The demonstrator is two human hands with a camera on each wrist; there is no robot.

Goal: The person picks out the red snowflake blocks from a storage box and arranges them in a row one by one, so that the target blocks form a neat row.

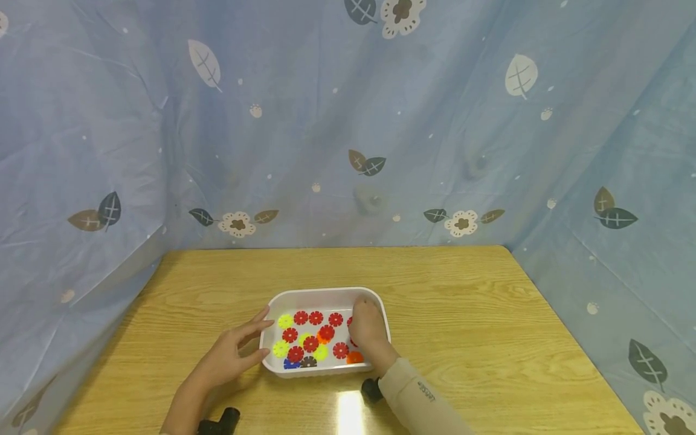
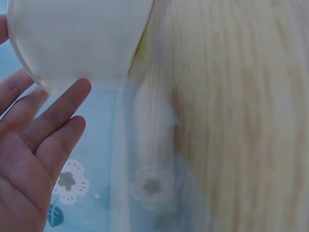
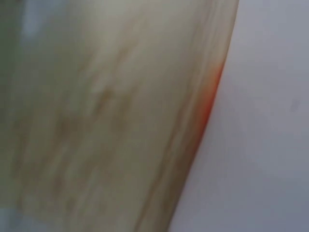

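Observation:
A white plastic tray (image 1: 324,371) stands on the table, holding several flower-shaped plastic discs with notched edges, such as a red disc (image 1: 341,350), a yellow disc (image 1: 285,321), a blue disc (image 1: 292,364) and a dark brown disc (image 1: 308,362). At its left end my left hand (image 1: 234,356) holds the rim, thumb and forefinger hooked over it. The left wrist view shows other fingers (image 2: 67,104) along the outer wall. My right hand (image 1: 370,329) reaches down inside the right end, fingers bent. Its fingertips are hidden, so I cannot tell whether they hold a disc.
The wooden table (image 1: 462,314) extends around the tray. A blue patterned curtain (image 1: 304,121) hangs behind it and along both sides. Black wrist devices show near the left forearm (image 1: 185,405) and the right sleeve (image 1: 415,396).

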